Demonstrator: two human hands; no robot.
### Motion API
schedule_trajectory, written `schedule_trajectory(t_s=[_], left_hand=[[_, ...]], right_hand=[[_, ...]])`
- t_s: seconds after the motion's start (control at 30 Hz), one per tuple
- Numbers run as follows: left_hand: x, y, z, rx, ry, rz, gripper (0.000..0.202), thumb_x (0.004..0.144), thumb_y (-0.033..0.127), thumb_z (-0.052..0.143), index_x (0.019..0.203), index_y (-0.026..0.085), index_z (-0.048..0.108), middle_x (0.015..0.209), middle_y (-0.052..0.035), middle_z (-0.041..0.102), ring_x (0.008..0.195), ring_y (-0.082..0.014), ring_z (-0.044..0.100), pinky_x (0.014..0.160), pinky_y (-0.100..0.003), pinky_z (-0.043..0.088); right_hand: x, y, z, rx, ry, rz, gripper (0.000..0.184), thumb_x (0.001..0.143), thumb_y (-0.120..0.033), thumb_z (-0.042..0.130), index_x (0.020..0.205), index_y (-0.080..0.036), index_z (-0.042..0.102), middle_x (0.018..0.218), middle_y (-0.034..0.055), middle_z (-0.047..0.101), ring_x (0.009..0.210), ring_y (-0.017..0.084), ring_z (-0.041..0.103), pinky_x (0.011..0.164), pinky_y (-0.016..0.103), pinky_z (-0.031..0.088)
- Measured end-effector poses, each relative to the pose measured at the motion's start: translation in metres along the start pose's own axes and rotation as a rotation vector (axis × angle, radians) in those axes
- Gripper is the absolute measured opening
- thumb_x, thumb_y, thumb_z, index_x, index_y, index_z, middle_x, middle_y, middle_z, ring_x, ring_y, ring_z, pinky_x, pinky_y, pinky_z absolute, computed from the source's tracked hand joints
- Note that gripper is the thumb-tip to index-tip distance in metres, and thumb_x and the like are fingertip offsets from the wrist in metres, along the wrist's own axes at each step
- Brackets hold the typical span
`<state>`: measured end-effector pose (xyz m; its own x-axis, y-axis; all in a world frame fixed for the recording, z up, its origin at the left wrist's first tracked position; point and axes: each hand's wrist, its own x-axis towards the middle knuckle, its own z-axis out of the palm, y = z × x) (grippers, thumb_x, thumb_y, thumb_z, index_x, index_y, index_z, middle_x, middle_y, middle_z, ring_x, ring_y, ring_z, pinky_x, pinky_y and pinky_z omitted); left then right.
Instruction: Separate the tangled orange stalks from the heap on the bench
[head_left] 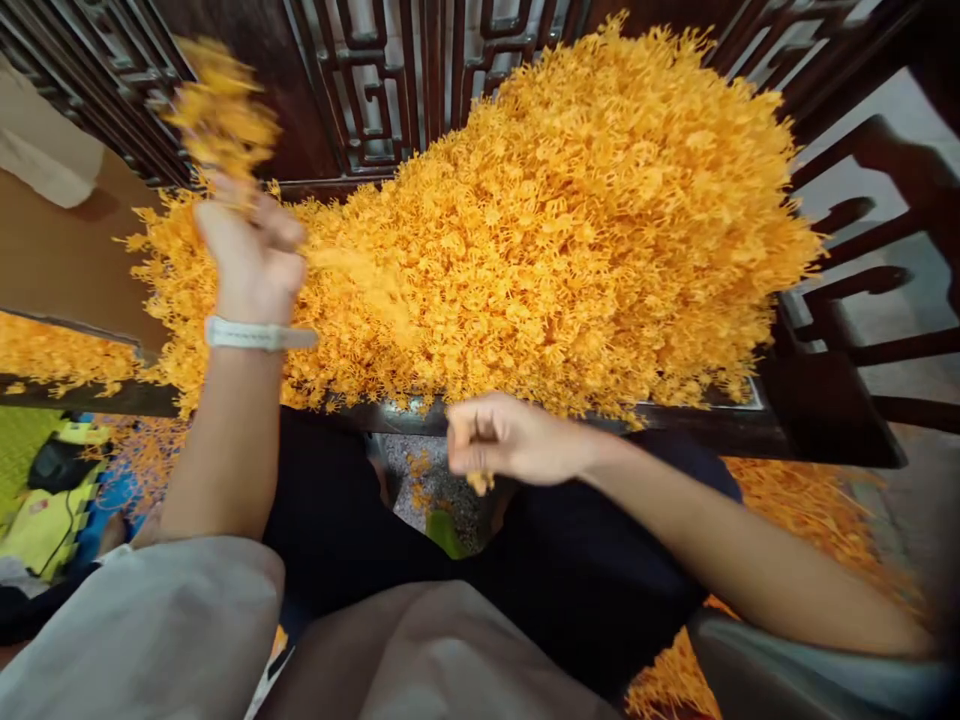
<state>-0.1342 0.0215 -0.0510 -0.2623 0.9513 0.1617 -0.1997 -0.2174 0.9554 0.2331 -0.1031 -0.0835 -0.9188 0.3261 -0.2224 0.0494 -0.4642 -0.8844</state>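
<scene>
A large heap of small orange-yellow flower-like pieces, thin and many-pronged, covers a dark wooden bench. My left hand, with a pale band on the wrist, is raised over the heap's left part. Its fingers are closed on a bunch of the same flower-like pieces, blurred by motion. Close to the bench's front edge, above my lap, my right hand is curled closed. A small yellow flower-like piece pokes out below its fingers; the rest of what it holds is hidden.
Carved dark wooden lattice rises behind the heap. Brown cardboard stands at the left. The bench's front rail runs before my knees. More orange pieces lie low at the right, and foam mats cover floor at the left.
</scene>
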Motion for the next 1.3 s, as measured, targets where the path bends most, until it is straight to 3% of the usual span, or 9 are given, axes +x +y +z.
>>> schedule_trajectory(t_s=[0.07, 0.13, 0.3, 0.43, 0.6, 0.77, 1.1, 1.2, 1.3], left_hand=[[0.017, 0.004, -0.037, 0.135, -0.071, 0.203, 0.095, 0.068, 0.058, 0.085, 0.083, 0.017, 0.000, 0.070, 0.0023, -0.002, 0.058, -0.0107, 0.003, 0.053, -0.031, 0.007], [0.019, 0.006, -0.047, 0.105, -0.041, 0.165, 0.094, 0.076, 0.064, 0.078, 0.085, 0.017, -0.003, 0.074, 0.0006, -0.005, 0.059, -0.0131, -0.001, 0.056, -0.032, 0.004], [-0.003, -0.010, 0.003, -0.068, -0.108, -0.044, 0.068, 0.097, 0.066, 0.067, 0.076, 0.022, 0.019, 0.077, 0.0007, -0.003, 0.062, -0.0164, 0.000, 0.060, -0.035, 0.006], [-0.023, -0.013, 0.038, -0.139, -0.152, -0.061, 0.059, 0.100, 0.065, 0.065, 0.076, 0.024, 0.032, 0.071, 0.0029, 0.003, 0.058, -0.0145, 0.005, 0.056, -0.033, 0.012], [-0.050, -0.011, 0.077, -0.062, -0.031, -0.045, 0.055, 0.095, 0.070, 0.068, 0.076, 0.026, 0.043, 0.063, 0.0038, 0.017, 0.055, -0.0147, 0.015, 0.053, -0.034, 0.020], [-0.068, -0.015, 0.107, 0.086, -0.072, 0.085, 0.046, 0.092, 0.073, 0.068, 0.085, 0.030, 0.053, 0.061, 0.0021, 0.032, 0.056, -0.0168, 0.033, 0.055, -0.034, 0.027], [-0.072, -0.010, 0.115, 0.245, 0.017, 0.190, 0.063, 0.092, 0.092, 0.047, 0.092, 0.029, 0.053, 0.066, 0.0014, 0.043, 0.058, -0.0145, 0.035, 0.057, -0.033, 0.023], [-0.070, -0.003, 0.110, 0.298, -0.018, 0.188, 0.057, 0.102, 0.082, 0.039, 0.090, 0.028, 0.052, 0.067, 0.0008, 0.047, 0.055, -0.0132, 0.031, 0.055, -0.033, 0.019], [-0.073, 0.001, 0.109, 0.210, -0.112, 0.151, 0.043, 0.102, 0.070, 0.056, 0.090, 0.028, 0.056, 0.069, 0.0001, 0.055, 0.052, -0.0119, 0.036, 0.051, -0.033, 0.017]], right_hand=[[-0.004, 0.000, 0.010, 0.026, -0.044, 0.022, 0.040, 0.082, -0.044, 0.093, 0.079, -0.016, 0.064, 0.068, -0.0010, 0.069, 0.060, 0.010, 0.065, 0.057, 0.023, 0.050], [-0.009, -0.010, 0.008, 0.037, -0.015, -0.088, 0.030, 0.084, -0.036, 0.092, 0.082, -0.017, 0.068, 0.071, -0.0002, 0.071, 0.062, 0.011, 0.067, 0.058, 0.023, 0.052], [-0.017, -0.048, -0.029, 0.254, 0.535, -0.602, 0.029, 0.088, -0.047, 0.085, 0.109, -0.031, 0.072, 0.119, 0.0009, 0.077, 0.092, 0.014, 0.074, 0.085, 0.033, 0.063], [-0.009, -0.043, -0.036, 0.310, 0.874, -0.523, 0.033, 0.080, -0.027, 0.090, 0.109, -0.028, 0.074, 0.110, 0.0001, 0.074, 0.084, 0.011, 0.070, 0.081, 0.027, 0.060], [0.008, -0.024, -0.010, 0.370, 0.653, -0.323, 0.045, 0.092, -0.059, 0.075, 0.118, -0.023, 0.069, 0.109, 0.0068, 0.074, 0.086, 0.017, 0.071, 0.076, 0.033, 0.062], [0.013, -0.021, 0.010, 0.472, 0.391, -0.217, 0.064, 0.092, -0.079, 0.061, 0.128, -0.025, 0.057, 0.108, 0.0081, 0.074, 0.086, 0.022, 0.073, 0.076, 0.040, 0.064], [0.019, -0.004, 0.019, 0.254, 0.428, -0.184, 0.047, 0.081, -0.053, 0.091, 0.108, -0.020, 0.072, 0.091, 0.0011, 0.067, 0.078, 0.013, 0.057, 0.072, 0.029, 0.048], [0.017, -0.006, 0.014, 0.224, 0.516, -0.229, 0.038, 0.083, -0.052, 0.090, 0.096, -0.020, 0.072, 0.091, 0.0003, 0.065, 0.078, 0.012, 0.054, 0.074, 0.030, 0.047], [0.013, -0.013, 0.003, 0.290, 0.627, -0.325, 0.033, 0.087, -0.049, 0.087, 0.094, -0.022, 0.070, 0.097, 0.0004, 0.066, 0.090, 0.014, 0.058, 0.085, 0.030, 0.049]])
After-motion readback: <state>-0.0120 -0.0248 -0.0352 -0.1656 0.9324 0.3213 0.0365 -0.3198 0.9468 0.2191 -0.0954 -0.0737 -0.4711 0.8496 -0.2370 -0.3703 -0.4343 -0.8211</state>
